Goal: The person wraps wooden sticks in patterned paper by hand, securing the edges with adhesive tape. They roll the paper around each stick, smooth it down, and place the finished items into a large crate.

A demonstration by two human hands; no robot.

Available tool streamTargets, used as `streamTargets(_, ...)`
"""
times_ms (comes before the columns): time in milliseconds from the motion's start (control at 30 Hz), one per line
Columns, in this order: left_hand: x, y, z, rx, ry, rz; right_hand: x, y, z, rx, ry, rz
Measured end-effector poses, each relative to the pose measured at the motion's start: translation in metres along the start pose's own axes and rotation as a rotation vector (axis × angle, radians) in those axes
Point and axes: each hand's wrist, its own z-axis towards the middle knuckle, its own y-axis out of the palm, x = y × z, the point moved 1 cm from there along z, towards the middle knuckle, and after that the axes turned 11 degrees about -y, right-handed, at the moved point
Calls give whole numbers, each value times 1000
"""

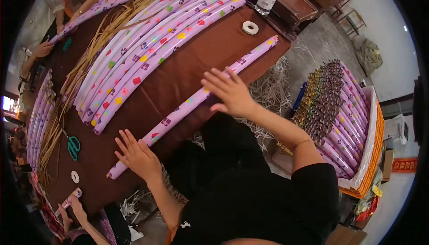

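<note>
Patterned roll (178,114), lying near the desk's (210,50) near edge, looks light, slick and stiff but dentable, so cradle it gently toward both ends; your left hand (139,156) and right hand (234,94) touch it, fingers spread wide.

Indoor light moderate. Brown table (178,73) dim; glossy streaks on the patterned rolls (181,35) atop it. Pale wall (388,17) right of table brighter, with one glare spot. Blown-out patch far left of table. Fisheye bowing, black rim, edges soft.
</note>
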Motion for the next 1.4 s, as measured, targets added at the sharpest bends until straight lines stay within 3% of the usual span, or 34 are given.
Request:
streamTargets(67,-1,0,0,-21,-5,9,76,-12,-42,8,23,-90)
streamTargets(167,0,-2,-1,-18,11,-2,175,-27,-100,112,293,-328)
streamTargets(200,-1,-1,-1,-29,8,3,202,-32,-117,58,401,-456)
streamTargets(267,-3,0,0,-56,5,-4,230,-36,-136,138,611,-526)
streamTargets(300,-4,-2,0,-41,14,-9,225,-45,-128,266,567,-484)
streamTargets(367,-5,-6,1,-163,10,-18,196,-58,-96,230,332,-252)
streamTargets(433,5,-30,1,-249,43,-38,161,-58,-72,-98,94,-126)
streamTargets(467,14,-46,4,-301,73,-9,160,-45,-73,-37,23,-15)
streamTargets(533,-4,-44,6,-400,149,43,162,-41,-75,-51,-13,-75)
streamTargets(567,-17,-39,9,-452,195,85,160,-50,-75,-35,-138,-129)
streamTargets(667,-57,-32,30,-511,372,-114,139,-72,-89,70,-325,-165)
streamTargets(833,-42,-63,77,-498,492,-185,67,-64,-156,-92,-273,-7)
streamTargets(1033,36,-118,137,56,723,-249,-36,-33,-224,91,306,323)
streamTargets(1067,51,-122,139,152,782,-264,-48,-30,-229,95,319,314)
streamTargets(1167,98,-118,120,292,1002,-333,-74,-21,-235,366,664,373)
streamTargets(1267,139,-98,76,118,1216,-417,-86,-21,-213,648,978,494)
streamTargets(1400,180,-63,14,-382,1372,-501,-70,-28,-178,1250,1302,946)
